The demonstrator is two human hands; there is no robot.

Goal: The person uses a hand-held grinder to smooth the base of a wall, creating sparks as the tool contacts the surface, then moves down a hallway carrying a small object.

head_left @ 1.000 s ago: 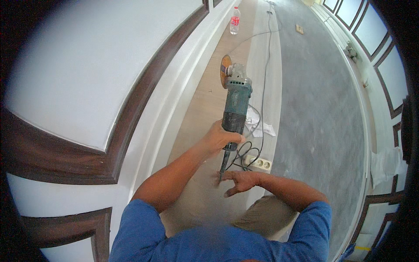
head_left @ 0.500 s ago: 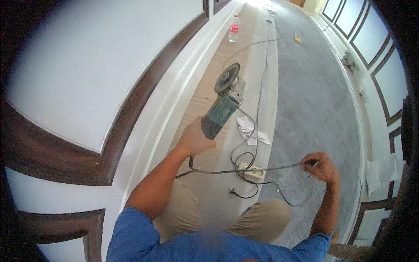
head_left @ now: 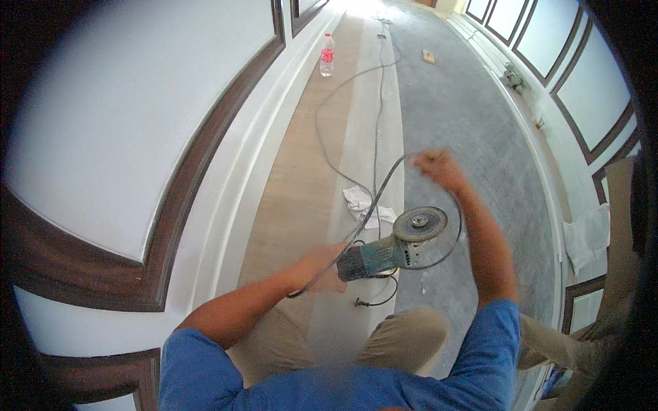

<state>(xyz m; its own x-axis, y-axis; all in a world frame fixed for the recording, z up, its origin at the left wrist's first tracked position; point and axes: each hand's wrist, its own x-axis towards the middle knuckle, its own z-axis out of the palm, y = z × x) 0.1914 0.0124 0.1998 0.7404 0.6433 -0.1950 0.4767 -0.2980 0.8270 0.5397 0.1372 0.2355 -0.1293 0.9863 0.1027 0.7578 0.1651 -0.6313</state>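
My left hand is wrapped round the rear of a green and black angle grinder. The grinder lies level above the floor, its grey disc facing up and to the right. Higher up, my right hand is closed on the grinder's dark power cord. That cord slants from the right hand down across the left hand, and a loop of it hangs round the disc's right side. A black plug lies on the floor below the grinder, which largely hides the socket strip.
A crumpled white cloth lies beyond the grinder. Farther off stand a water bottle and a small tan block. A long extension cable snakes over the floor. Panelled walls flank both sides; another person's leg shows at lower right.
My left hand has swung the grinder from pointing away to pointing right, lower down. My right hand has moved up and left, raising the cord. A person's leg has come in at the right.
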